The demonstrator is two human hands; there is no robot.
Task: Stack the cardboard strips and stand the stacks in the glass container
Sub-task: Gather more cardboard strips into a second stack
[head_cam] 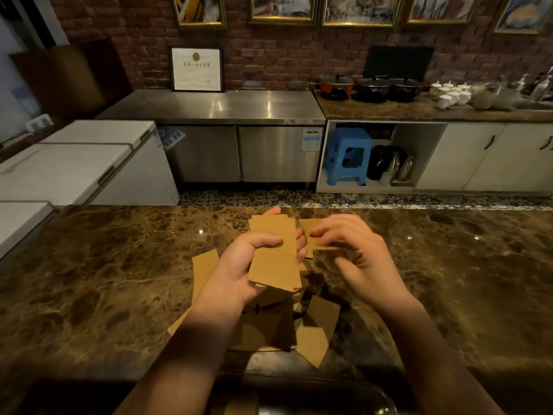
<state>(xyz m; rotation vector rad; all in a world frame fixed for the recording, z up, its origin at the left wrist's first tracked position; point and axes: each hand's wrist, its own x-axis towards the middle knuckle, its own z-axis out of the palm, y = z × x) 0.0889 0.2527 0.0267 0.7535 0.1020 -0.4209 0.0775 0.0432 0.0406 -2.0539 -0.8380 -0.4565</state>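
My left hand grips a stack of brown cardboard strips, held upright above the marble counter with the thumb across its face. My right hand pinches another cardboard strip just to the right of the stack, close to its edge. Below my hands a loose pile of cardboard strips lies on the counter. The glass container sits at the bottom edge of the view, dark and partly cut off, with some cardboard inside at its left.
The brown marble counter stretches wide to both sides. Beyond it are white chest freezers at left, a steel worktop and a far counter with pots and white cups.
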